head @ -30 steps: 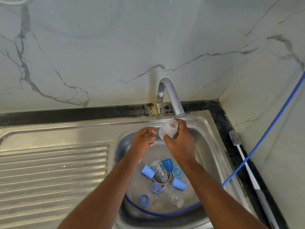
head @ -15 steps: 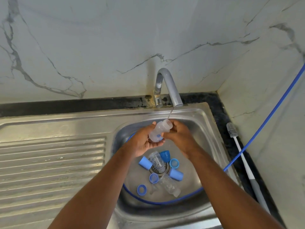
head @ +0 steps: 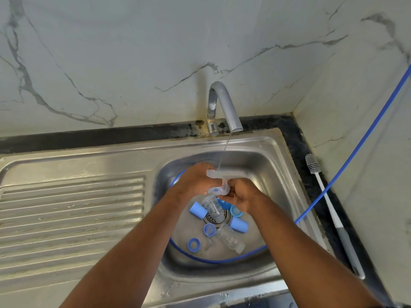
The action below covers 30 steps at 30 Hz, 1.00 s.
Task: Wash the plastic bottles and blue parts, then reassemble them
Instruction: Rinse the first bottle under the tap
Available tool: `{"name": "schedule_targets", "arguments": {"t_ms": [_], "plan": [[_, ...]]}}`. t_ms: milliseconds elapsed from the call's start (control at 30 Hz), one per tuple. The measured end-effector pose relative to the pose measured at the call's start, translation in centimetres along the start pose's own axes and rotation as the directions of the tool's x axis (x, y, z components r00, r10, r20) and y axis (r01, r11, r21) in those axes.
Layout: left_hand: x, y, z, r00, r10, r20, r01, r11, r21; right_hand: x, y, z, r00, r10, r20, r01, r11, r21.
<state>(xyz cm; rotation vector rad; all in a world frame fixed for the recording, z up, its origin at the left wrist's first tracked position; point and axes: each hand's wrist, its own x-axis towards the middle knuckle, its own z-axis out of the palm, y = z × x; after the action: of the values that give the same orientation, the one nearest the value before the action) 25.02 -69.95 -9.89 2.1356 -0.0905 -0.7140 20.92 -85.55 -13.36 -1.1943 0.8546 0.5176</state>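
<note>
Sitting between both hands above the basin, the small clear plastic bottle (head: 219,189) is smeared by motion blur, with a blue mark showing on its side. The left hand (head: 193,182) wraps curled fingers round its upper part, and the right hand (head: 243,196) grips its lower end from the other side. A thin stream of water (head: 225,150) falls from the curved grey metal tap (head: 223,103) onto the bottle's top edge. Below the hands, on the basin floor, a second clear bottle (head: 212,206) lies over the drain and a third clear bottle (head: 230,240) lies nearer the person. Scattered around them are blue plastic parts — cylindrical blue caps (head: 198,210) and flat blue rings (head: 194,244). A thin blue hose (head: 218,261) curves along the basin's front wall and runs up to the right. The stainless steel sink (head: 73,207) has a ridged drainboard on the left — a white long-handled brush with grey bristles (head: 322,196) lies on the dark counter edge to the right.
</note>
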Motion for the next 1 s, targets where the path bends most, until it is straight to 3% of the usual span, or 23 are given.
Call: {"name": "schedule_targets", "arguments": {"t_ms": [300,433,533,633,767,900,1000], "plan": [[-1.1,-0.1,0.6,0.999,-0.001,-0.034,0.007,0.987,0.158,-0.9,-0.1,-1.1,0.997,-0.067,0.028,0.069,0.994,-0.087],[-1.6,-0.4,1.3,0.992,-0.068,0.11,0.045,0.979,0.198,-1.9,-0.3,-1.3,0.979,-0.2,0.028,0.202,0.954,-0.223],[-1.9,-0.6,2.5,0.996,-0.029,0.089,0.006,0.969,0.246,-2.5,-0.2,-1.8,0.95,-0.311,0.019,0.298,0.891,-0.342],[-2.1,-0.5,3.7,0.997,-0.019,0.079,0.003,0.98,0.198,-3.2,-0.1,-2.8,0.906,-0.423,0.019,0.373,0.778,-0.506],[-2.4,0.4,5.8,0.993,-0.024,0.118,0.028,0.999,-0.028,-5.1,-0.1,-4.3,0.851,-0.526,-0.019,0.383,0.644,-0.662],[-3.0,2.1,8.0,0.995,0.004,0.104,0.017,0.978,-0.206,-8.1,0.4,-6.6,0.732,-0.67,-0.125,0.416,0.585,-0.697],[-3.3,3.2,9.5,0.992,0.058,0.112,-0.033,0.977,-0.209,-10.6,1.1,-8.8,0.55,-0.797,-0.248,0.462,0.538,-0.705]]}}
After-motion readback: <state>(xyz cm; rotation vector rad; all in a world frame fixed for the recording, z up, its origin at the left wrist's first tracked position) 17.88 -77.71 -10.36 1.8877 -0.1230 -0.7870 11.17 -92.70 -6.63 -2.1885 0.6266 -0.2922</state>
